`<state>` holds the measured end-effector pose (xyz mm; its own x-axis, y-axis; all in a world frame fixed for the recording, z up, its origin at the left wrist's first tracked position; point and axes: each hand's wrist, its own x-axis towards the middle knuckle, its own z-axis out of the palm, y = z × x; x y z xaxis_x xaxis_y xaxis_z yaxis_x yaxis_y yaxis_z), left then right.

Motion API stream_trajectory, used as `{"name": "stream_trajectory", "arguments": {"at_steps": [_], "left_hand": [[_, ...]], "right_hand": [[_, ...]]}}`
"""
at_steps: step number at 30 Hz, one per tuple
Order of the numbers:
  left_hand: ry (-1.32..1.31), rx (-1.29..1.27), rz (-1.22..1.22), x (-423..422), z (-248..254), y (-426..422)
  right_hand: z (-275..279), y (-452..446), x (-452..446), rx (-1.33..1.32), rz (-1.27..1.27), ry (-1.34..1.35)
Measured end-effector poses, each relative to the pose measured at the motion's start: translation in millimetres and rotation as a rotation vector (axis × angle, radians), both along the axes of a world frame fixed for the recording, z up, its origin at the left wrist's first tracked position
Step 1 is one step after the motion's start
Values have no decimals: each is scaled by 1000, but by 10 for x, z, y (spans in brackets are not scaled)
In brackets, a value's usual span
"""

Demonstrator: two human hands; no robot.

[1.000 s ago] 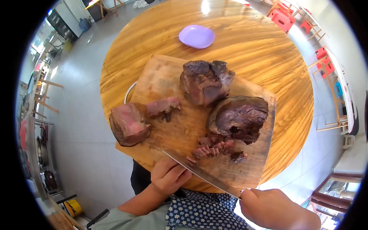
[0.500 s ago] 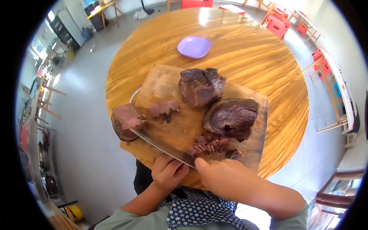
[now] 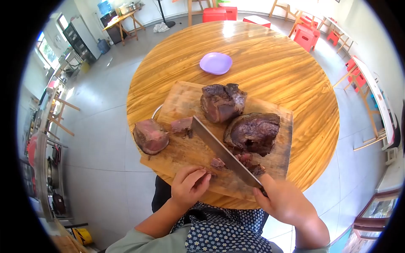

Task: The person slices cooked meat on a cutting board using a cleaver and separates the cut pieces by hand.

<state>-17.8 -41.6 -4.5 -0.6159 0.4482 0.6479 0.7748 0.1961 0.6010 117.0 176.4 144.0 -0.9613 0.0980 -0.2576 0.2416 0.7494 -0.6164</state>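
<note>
My right hand (image 3: 287,200) grips the handle of a large knife (image 3: 225,154), its blade slanting up and left over the wooden cutting board (image 3: 181,95). My left hand (image 3: 190,183) is closed at the board's near edge, fingertips pinched by a small dark red bit; what it holds is too small to name. Small cut meat pieces (image 3: 218,163) lie beside and partly behind the blade. Two big dark meat chunks (image 3: 222,103) (image 3: 253,133) rest at the back and right. A pink-faced chunk (image 3: 151,137) sits on the left, near a flat meat piece (image 3: 181,126).
The board lies on a round wooden table (image 3: 295,76). A purple plate (image 3: 216,63) is at the back. Red stools (image 3: 304,37) and a white table (image 3: 371,92) stand beyond, to the right. Shelving and a counter line the left side.
The knife has lifted from beside my left hand and swung right and up across the board. My right hand moved out to the right, then in, then right again. The view has tilted up.
</note>
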Motion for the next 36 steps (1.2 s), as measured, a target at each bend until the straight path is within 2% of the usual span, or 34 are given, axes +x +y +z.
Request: {"name": "stream_trajectory", "arguments": {"at_steps": [3,8,14,16,17,19,20,22,23,25,28,36], "left_hand": [[-8,-6,3,-10,23,-1],[-29,-28,-4,-18,78,-15],[-117,-42,-164,-52,31,-139],[-693,224,-133,64,26,-173],[-690,223,-119,69,79,-172],[-905,398,-196,4,238,-151],[-898,399,-188,-35,273,-181],[-385,1,-117,-100,317,-234],[-388,3,-117,-127,330,-229],[-34,-85,-187,-173,340,-224],[70,-155,-216,-227,264,-270],[-28,-142,-222,-179,54,-320]], "right_hand": [[-69,-73,46,-6,42,86],[-150,-75,73,-6,30,65],[-115,-85,132,5,-41,-17],[-140,-82,147,1,-39,-47],[-180,-68,174,-4,-61,-54],[-205,-76,173,-12,-67,-54],[-184,-87,170,-14,-87,-44],[-171,-101,183,-13,-112,-37],[-173,-104,194,-9,-105,-8],[-173,-107,216,-4,-97,21],[-166,-116,242,-22,-100,11],[-165,-132,282,-36,-113,-8]]}}
